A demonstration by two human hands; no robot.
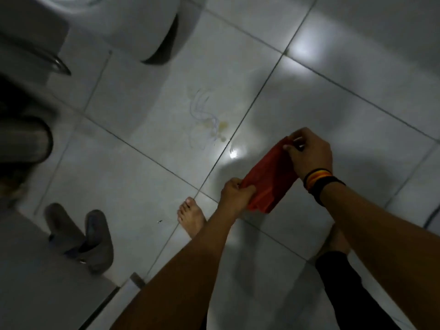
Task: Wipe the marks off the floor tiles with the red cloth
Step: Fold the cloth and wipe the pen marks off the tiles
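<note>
I hold a folded red cloth (269, 179) in the air above the pale floor tiles (133, 177). My left hand (234, 192) pinches its lower end and my right hand (307, 154) grips its upper end. Thin blue scribbled marks (202, 110) with yellowish stains (220, 128) lie on one tile, up and to the left of the cloth. The cloth is not touching the floor.
My bare feet (191, 219) stand on the tiles below the marks. A pair of grey slippers (81, 236) lies at lower left beside a grey door edge. A white appliance base (145, 25) and a dark bucket-like object (26, 139) sit at top left.
</note>
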